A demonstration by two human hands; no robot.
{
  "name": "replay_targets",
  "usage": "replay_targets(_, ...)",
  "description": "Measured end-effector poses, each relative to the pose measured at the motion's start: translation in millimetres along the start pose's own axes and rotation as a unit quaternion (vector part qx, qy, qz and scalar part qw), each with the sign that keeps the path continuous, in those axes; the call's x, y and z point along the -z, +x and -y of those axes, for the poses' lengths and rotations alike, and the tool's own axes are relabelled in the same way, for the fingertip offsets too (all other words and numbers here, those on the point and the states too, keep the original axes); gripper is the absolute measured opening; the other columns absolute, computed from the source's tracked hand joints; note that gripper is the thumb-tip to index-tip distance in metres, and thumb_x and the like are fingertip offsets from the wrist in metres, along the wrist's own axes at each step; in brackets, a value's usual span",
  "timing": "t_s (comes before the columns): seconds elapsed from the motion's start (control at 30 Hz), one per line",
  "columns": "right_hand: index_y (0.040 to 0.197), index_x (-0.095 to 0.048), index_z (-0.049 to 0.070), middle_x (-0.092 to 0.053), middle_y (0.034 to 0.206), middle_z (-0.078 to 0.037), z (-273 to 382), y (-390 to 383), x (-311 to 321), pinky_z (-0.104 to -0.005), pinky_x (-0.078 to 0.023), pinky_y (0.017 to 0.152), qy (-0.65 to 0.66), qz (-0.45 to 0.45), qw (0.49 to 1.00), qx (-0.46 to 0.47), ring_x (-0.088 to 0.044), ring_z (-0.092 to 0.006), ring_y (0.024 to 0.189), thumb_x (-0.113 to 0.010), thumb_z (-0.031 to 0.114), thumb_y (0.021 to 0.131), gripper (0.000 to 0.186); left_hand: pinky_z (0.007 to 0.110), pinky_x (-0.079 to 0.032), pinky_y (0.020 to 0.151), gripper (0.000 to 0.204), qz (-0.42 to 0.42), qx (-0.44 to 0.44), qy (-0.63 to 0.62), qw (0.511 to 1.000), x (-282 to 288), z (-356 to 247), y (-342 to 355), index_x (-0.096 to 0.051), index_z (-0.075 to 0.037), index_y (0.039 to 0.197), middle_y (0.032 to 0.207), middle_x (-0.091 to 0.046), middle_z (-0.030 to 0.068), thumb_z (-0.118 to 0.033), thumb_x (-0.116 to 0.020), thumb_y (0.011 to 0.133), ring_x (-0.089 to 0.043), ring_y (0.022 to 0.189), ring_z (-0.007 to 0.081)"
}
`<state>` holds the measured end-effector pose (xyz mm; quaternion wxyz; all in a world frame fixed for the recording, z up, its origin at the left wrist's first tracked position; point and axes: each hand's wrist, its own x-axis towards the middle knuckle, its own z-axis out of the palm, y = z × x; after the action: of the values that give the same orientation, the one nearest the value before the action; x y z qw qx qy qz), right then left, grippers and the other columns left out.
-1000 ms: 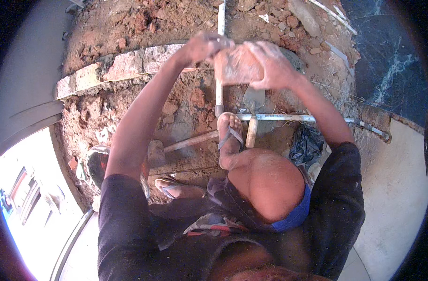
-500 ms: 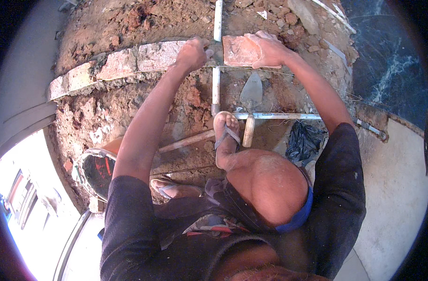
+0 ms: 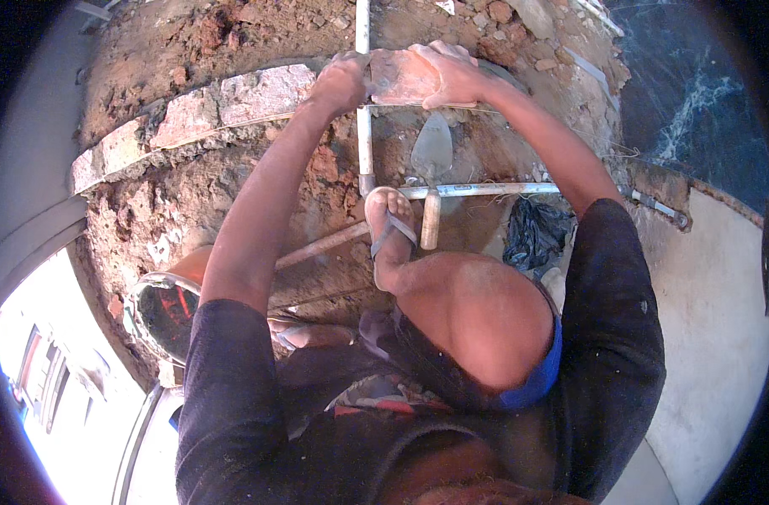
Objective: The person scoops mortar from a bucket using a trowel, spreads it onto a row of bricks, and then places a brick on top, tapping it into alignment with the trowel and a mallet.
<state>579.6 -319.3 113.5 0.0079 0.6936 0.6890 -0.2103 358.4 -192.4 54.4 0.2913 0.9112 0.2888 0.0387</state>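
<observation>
A reddish brick (image 3: 397, 77) lies at the right end of a curved row of bricks (image 3: 266, 93), beside and over the white pipe. My right hand (image 3: 453, 76) grips its right end, with fingers spread across the top. Against the brick's left end, my left hand (image 3: 342, 82) is closed, its fingertips partly hidden. A thin string (image 3: 477, 108) runs along the row's near side. Just nearer than the brick lies a trowel (image 3: 433, 147) with a wooden handle, touched by neither hand.
White pipes (image 3: 502, 190) meet by my sandalled foot (image 3: 390, 223). A bucket (image 3: 161, 307) with dark contents lies tilted at the left. Right of the trowel is a black plastic bag (image 3: 536, 231). Rubble and soil (image 3: 258, 38) cover the far side; a dark sheet (image 3: 696, 93) is far right.
The right hand has brought the brick left, closing the gap to my left hand, and it now covers part of the pipe. The whole view has shifted slightly.
</observation>
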Motion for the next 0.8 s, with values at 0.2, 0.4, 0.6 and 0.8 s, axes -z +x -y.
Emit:
replay_targets(0.2, 0.149, -0.03, 0.017, -0.04, 0.143, -0.018, -16, 2, -16, -0.059, -0.032, 0.105, -0.027, -0.024, 0.999, 0.016, -0.038, -0.0442, 0.131, -0.085, 0.046, 0.055, 0.113, 0.044, -0.041, 0.105, 0.064, -0.004, -0.013, 0.017, 1.0, -1, -10, 5, -0.045, -0.008, 0.138, 0.134, -0.052, 0.0201, -0.023, -0.069, 0.081, -0.049, 0.124, 0.0387)
replay_targets(0.4, 0.137, -0.05, 0.011, -0.054, 0.131, -0.019, -39, 3, -17, -0.0438, -0.043, 0.1, 0.119, -0.19, 0.974, 0.035, -0.053, -0.0326, 0.119, -0.078, 0.045, 0.072, 0.078, 0.046, -0.03, 0.115, 0.065, -0.008, -0.073, 0.056, 0.996, -6, -9, 10, -0.041, -0.012, 0.143, 0.147, -0.042, 0.0179, -0.027, -0.064, 0.084, -0.041, 0.134, 0.038)
replay_targets(0.6, 0.096, -0.068, 0.009, -0.07, 0.087, -0.01, -42, 17, 5, -0.0386, -0.053, 0.074, 0.182, -0.49, 0.846, -0.109, -0.068, -0.0278, 0.08, -0.065, 0.03, 0.088, 0.023, 0.047, -0.03, 0.114, 0.064, 0.001, -0.094, 0.083, 0.992, 3, -1, 7, -0.044, -0.015, 0.142, 0.144, -0.046, 0.0157, -0.029, -0.066, 0.084, -0.044, 0.133, 0.0342)
replay_targets(0.8, 0.087, -0.066, 0.011, -0.066, 0.089, -0.012, -54, 27, -69, -0.0473, -0.05, 0.079, 0.078, -0.437, 0.888, -0.12, -0.063, -0.0346, 0.089, -0.063, 0.035, 0.087, 0.024, 0.044, -0.033, 0.113, 0.056, -0.009, -0.088, 0.058, 0.994, 0, -7, 6, -0.052, -0.012, 0.136, 0.143, -0.049, 0.0146, -0.028, -0.066, 0.085, -0.047, 0.131, 0.0319)
